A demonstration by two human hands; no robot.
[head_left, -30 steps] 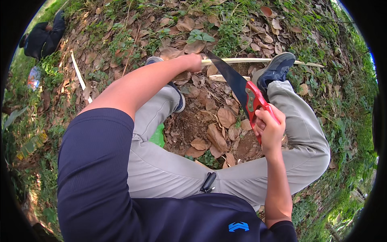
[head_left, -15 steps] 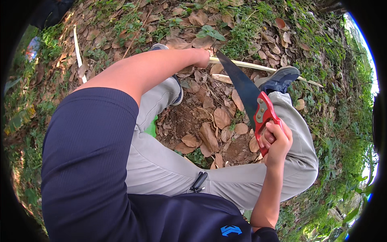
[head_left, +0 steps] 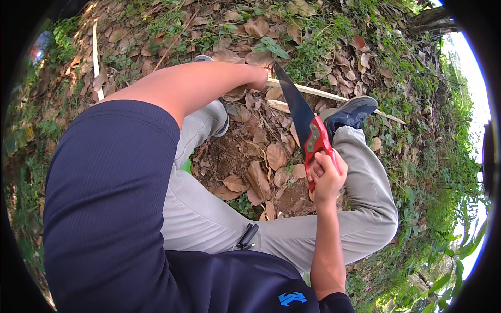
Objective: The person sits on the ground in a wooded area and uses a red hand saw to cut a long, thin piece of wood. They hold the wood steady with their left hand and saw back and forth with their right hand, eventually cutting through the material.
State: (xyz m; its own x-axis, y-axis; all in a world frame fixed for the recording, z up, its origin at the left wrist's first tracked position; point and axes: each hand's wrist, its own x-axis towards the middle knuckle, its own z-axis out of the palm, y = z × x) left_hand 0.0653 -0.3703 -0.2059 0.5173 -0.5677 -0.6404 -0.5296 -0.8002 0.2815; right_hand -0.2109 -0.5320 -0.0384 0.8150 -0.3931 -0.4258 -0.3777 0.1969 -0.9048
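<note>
My right hand (head_left: pixel 326 177) grips the red handle of a hand saw (head_left: pixel 305 122). Its dark blade points away from me and its tip meets a long pale strip of wood (head_left: pixel 323 95) lying across the leaf-covered ground. My left hand (head_left: pixel 259 77) reaches out and presses down on that strip just left of the blade; the fingers are mostly hidden behind the wrist. I am seated with both legs in grey trousers bent, my right shoe (head_left: pixel 349 112) resting by the strip.
Dry brown leaves and bare soil (head_left: pixel 250 161) lie between my legs. A second thin pale strip (head_left: pixel 95 57) lies at the upper left. Green weeds and grass (head_left: pixel 417 156) cover the slope to the right. A small black clip (head_left: pixel 246 237) hangs at my waist.
The saw has been drawn back toward me, my right hand with it, and the view has shifted left. My left hand stays on the strip.
</note>
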